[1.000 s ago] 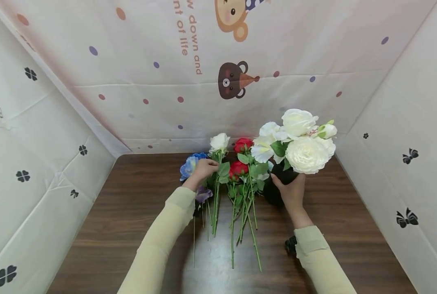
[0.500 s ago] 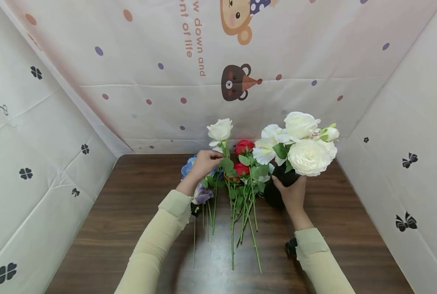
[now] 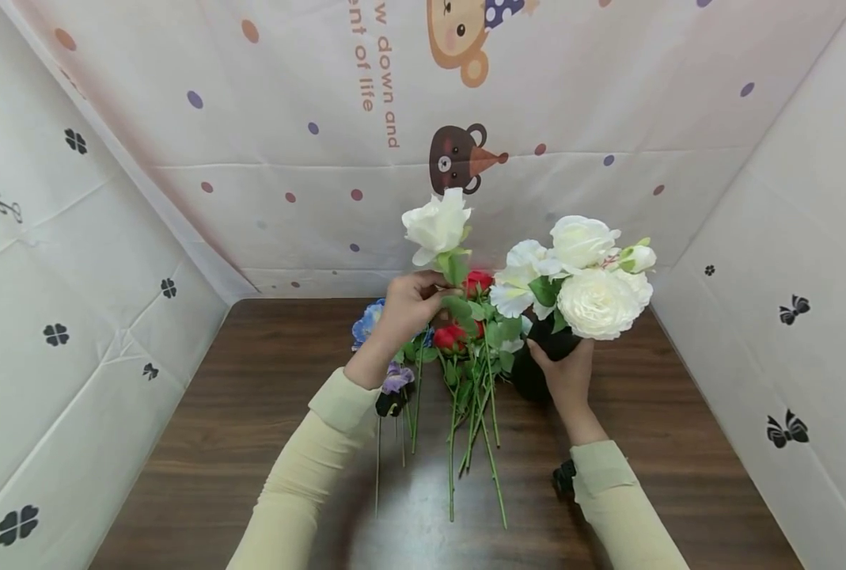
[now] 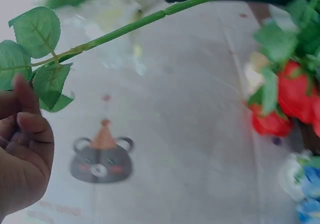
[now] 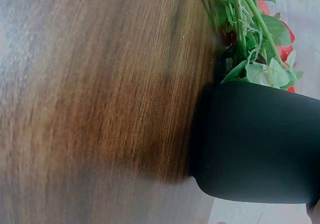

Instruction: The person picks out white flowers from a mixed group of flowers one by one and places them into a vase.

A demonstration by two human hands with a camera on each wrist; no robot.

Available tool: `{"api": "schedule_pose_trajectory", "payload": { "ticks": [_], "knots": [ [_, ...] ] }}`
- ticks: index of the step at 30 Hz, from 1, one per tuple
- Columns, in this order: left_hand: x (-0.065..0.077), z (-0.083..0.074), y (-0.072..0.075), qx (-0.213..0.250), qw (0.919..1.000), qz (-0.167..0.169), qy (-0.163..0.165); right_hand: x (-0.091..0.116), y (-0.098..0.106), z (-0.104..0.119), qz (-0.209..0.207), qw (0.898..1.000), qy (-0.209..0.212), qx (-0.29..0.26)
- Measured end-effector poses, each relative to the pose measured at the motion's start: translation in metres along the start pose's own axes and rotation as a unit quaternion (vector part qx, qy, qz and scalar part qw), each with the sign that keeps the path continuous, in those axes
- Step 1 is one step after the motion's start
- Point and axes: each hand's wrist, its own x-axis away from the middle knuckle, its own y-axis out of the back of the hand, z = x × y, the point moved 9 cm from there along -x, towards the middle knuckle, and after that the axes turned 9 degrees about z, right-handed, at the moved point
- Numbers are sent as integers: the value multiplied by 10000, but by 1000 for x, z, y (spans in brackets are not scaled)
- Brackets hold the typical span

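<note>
A white rose (image 3: 438, 225) is raised above the table, its stem pinched by my left hand (image 3: 410, 305) just below the bloom. In the left wrist view the green stem (image 4: 135, 25) runs off to the upper right from the curled fingers. My right hand (image 3: 569, 375) grips a black vase (image 3: 532, 377) near its top. Large white flowers (image 3: 598, 303) stand in that vase. In the right wrist view the vase (image 5: 260, 144) stands on the table, with only a bit of the hand showing at the edge.
Red roses (image 3: 451, 338) with long green stems lie beside the vase on the wooden table (image 3: 266, 427). Left of them are a blue flower (image 3: 367, 324) and a purple flower (image 3: 397, 378). A small black object (image 3: 563, 478) lies by the right sleeve. Printed cloth walls surround the table.
My left hand has lifted the white rose from among the lying flowers, up and slightly to the right. My right hand has kept its grip on the vase.
</note>
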Motion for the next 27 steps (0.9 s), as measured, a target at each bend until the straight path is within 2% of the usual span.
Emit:
{"api": "schedule_pose_trajectory", "payload": {
  "ticks": [2, 5, 8, 10, 11, 15, 18, 21, 24, 27],
  "knots": [
    [3, -17, -1, 31, 9989, -194, -424, -1, 0, 1, -13, 10000, 10, -20],
    [9, -40, -1, 145, 9928, -500, -1078, -4, 1, -16, -52, 10000, 48, 6],
    [13, -56, -4, 229, 9859, -666, -1519, -6, 1, -25, -59, 9999, 83, 63],
    [14, -64, -7, 351, 9824, -640, -1716, -5, 1, -26, -54, 9999, 99, 89],
    [14, -66, -8, 488, 9814, -603, -1756, -5, 1, -26, -55, 9999, 97, 90],
    [10, -64, -16, 1107, 9829, -406, -1416, -4, 0, -25, -65, 9999, 93, 111],
    [8, -62, -19, 1132, 9861, -360, -1159, -4, 0, -25, -62, 9998, 97, 139],
    [7, -63, -19, 1312, 9842, -420, -1113, -4, 1, -25, -70, 9998, 115, 130],
    [6, -67, -15, 1688, 9754, -646, -1260, -5, 0, -24, -68, 9998, 150, 106],
    [8, -75, -9, 1768, 9659, -890, -1670, -5, 0, -20, -88, 9998, 160, 101]
  ]
}}
